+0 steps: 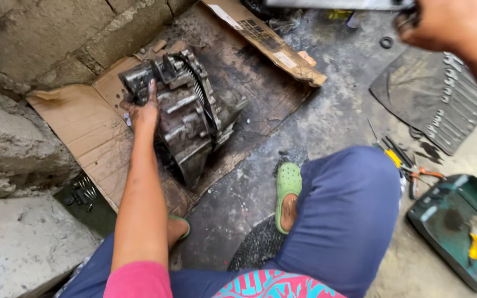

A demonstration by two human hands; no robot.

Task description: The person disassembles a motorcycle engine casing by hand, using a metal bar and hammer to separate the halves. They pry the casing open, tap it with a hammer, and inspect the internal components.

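Left hand (142,110) is on the gearbox casing (186,118), upper-left centre of frame: palm flat against its near side, fingers (152,88) spread and reaching up onto the top end, resting on it rather than clamped. Casing is greasy, lies tilted on flattened cardboard (84,127) against the rough block wall (56,38). It looks at least partly closed up; can't tell how many bolts are in or out.

Right hand (443,25) is up at the top right corner, partly out of frame, fingers curled shut around something dark and small beside a long grey bar (332,4). Can't tell what it is.

Judging by the layout, work is mid-way: tools are out and loose parts are set aside, nothing packed up.
- small tray of bolts (84,193), lower left, just beside the cardboard
- wrench roll (443,105) laid open, right side
- pliers and screwdrivers (409,163) on the concrete floor (327,110), right of the knee
- green tool case (459,226) open, lower right
- a loose ring (386,42) near the right hand

Person is crouched, green sandal (288,187) at centre bottom.
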